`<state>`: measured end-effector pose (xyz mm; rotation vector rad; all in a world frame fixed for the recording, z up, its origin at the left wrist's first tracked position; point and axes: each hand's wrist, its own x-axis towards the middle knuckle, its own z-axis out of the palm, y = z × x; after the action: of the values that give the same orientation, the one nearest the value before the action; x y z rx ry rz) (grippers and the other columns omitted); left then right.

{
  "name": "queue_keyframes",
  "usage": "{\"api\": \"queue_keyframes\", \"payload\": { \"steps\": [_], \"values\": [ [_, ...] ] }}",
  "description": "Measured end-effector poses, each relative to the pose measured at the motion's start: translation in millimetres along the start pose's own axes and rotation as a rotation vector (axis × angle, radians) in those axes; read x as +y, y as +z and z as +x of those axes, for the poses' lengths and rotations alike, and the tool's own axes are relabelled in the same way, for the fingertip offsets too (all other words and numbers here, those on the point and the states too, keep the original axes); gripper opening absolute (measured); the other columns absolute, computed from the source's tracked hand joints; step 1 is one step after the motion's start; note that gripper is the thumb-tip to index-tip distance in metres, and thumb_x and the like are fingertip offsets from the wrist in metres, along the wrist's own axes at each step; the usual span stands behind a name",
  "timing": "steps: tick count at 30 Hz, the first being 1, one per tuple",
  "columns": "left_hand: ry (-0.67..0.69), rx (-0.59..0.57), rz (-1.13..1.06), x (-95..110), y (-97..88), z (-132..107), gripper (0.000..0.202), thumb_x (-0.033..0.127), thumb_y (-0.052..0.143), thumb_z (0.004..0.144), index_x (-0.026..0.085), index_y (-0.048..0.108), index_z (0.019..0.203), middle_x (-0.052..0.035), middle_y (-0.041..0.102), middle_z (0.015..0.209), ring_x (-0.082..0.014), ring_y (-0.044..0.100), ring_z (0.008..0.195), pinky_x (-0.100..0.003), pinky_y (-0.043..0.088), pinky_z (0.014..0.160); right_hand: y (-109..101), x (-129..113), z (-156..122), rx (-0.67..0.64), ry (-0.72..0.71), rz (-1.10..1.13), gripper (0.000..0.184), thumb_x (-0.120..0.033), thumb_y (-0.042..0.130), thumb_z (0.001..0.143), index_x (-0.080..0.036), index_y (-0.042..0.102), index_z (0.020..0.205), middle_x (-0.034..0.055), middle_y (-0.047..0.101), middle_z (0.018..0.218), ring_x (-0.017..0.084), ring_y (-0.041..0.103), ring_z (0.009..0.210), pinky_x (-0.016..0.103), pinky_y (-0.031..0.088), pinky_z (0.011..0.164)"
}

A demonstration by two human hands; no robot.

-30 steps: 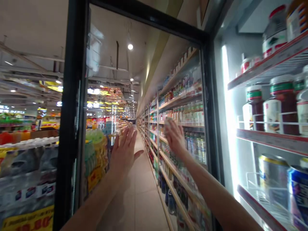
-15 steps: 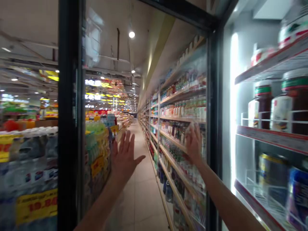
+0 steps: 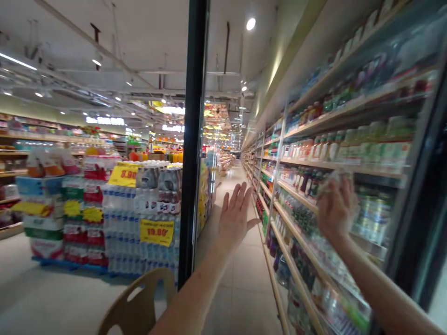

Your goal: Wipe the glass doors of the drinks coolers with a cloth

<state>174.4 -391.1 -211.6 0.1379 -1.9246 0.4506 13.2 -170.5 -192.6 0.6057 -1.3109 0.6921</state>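
A glass door with a black frame [image 3: 195, 139] stands open in front of me, and the aisle shows through its pane. My left hand [image 3: 235, 214] is raised with its fingers spread, its palm toward the glass and apparently resting on it. Higher up the pane to the right, my right hand [image 3: 337, 211] presses a pale, crumpled cloth [image 3: 326, 182] to the glass. The cloth is blurred and partly covered by the fingers.
Beyond the glass, long shelves of bottled drinks [image 3: 377, 139] line the right side of the aisle. Stacked bottle packs [image 3: 120, 228] with yellow price signs stand on the left. A beige chair [image 3: 139, 298] is close by, left of my left forearm.
The view has swung left, so the door and both hands appear farther right. The lit fridge shelves have mostly left view, while the chair has come in. My right hand stays at the glass.
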Motion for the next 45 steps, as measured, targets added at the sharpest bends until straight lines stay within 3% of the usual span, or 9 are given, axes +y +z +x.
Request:
{"api": "queue_keyframes", "payload": {
  "steps": [3,8,15,21,26,31,36,39,45],
  "values": [
    [0.037,0.050,-0.020,-6.4,3.9,-2.5,0.083,0.060,0.046,0.081,0.012,0.020,0.143,-0.0145,0.032,0.146,-0.0240,0.022,0.139,-0.042,0.024,0.111,8.1,-35.2,-9.5,-0.188,-0.241,0.058,0.038,-0.023,0.042,0.090,-0.021,0.051,0.127,0.0106,0.048,0.136,0.024,0.036,0.133,0.047,0.027,0.109],
    [0.122,0.095,-0.028,-26.4,3.8,-16.7,0.077,0.052,0.045,0.085,0.011,0.019,0.144,-0.0149,0.036,0.144,-0.0244,0.026,0.137,-0.041,0.025,0.109,14.1,-48.8,3.1,-0.043,0.025,-0.019,0.043,-0.021,0.037,0.091,-0.015,0.044,0.133,0.0155,0.038,0.143,0.026,0.029,0.136,0.051,0.026,0.107],
    [0.160,0.128,-0.034,-37.4,4.1,-26.2,0.078,0.052,0.042,0.086,0.009,0.013,0.145,-0.0166,0.035,0.144,-0.0269,0.029,0.136,-0.043,0.028,0.107,-0.5,-104.1,-84.9,-0.309,-0.344,0.175,0.040,-0.009,0.041,0.084,-0.023,0.057,0.118,0.0035,0.055,0.129,0.017,0.032,0.135,0.040,0.022,0.113],
    [0.053,0.095,-0.028,-61.5,2.6,-67.1,0.077,0.056,0.031,0.088,0.010,0.008,0.145,-0.0183,0.029,0.146,-0.0293,0.028,0.136,-0.046,0.031,0.106,22.7,-130.6,-75.3,-0.144,0.061,0.092,0.045,-0.013,0.035,0.088,-0.015,0.045,0.132,0.0126,0.039,0.143,0.023,0.017,0.141,0.048,0.019,0.112],
    [0.073,0.054,-0.049,-70.4,5.0,-80.8,0.078,0.052,0.037,0.088,0.011,0.004,0.146,-0.0177,0.028,0.147,-0.0299,0.029,0.135,-0.047,0.036,0.104,25.7,-164.3,-90.4,-0.278,-0.374,0.251,0.039,-0.010,0.037,0.086,-0.023,0.057,0.117,0.0006,0.056,0.129,0.014,0.021,0.139,0.037,0.011,0.116],
    [0.069,0.035,-0.111,-78.1,11.4,-93.5,0.076,0.041,0.043,0.088,0.010,0.004,0.145,-0.0206,0.022,0.149,-0.0305,0.022,0.138,-0.047,0.039,0.103,40.9,-167.6,-61.4,-0.207,-0.118,0.134,0.041,-0.012,0.036,0.087,-0.016,0.052,0.124,0.0089,0.046,0.138,0.018,0.012,0.142,0.044,0.012,0.114],
    [0.097,-0.032,-0.176,-89.0,14.3,-99.4,0.074,0.037,0.042,0.088,0.010,0.005,0.145,-0.0202,0.024,0.148,-0.0282,0.022,0.138,-0.045,0.037,0.105,25.4,-185.2,-110.6,-0.303,-0.391,0.245,0.036,-0.013,0.037,0.087,-0.024,0.060,0.114,-0.0022,0.055,0.131,0.012,0.025,0.137,0.035,0.016,0.115],
    [0.025,-0.060,-0.149,-75.6,17.7,-106.2,0.075,0.038,0.045,0.086,0.010,0.007,0.145,-0.0207,0.023,0.148,-0.0291,0.022,0.138,-0.046,0.036,0.106,6.7,-160.3,-136.3,-0.297,-0.352,0.197,0.041,-0.011,0.034,0.087,-0.030,0.058,0.114,-0.0079,0.055,0.129,0.010,0.033,0.134,0.032,0.021,0.114],
    [-0.084,-0.071,-0.092,-3.2,35.3,-124.2,0.077,0.038,0.053,0.083,0.012,0.017,0.144,-0.0223,0.024,0.147,-0.0326,0.021,0.137,-0.053,0.032,0.105,7.6,-112.5,-111.1,-0.087,0.117,0.001,0.055,-0.013,0.029,0.089,-0.018,0.025,0.143,0.0135,0.026,0.150,0.025,0.011,0.142,0.056,0.020,0.110]
  ]
}}
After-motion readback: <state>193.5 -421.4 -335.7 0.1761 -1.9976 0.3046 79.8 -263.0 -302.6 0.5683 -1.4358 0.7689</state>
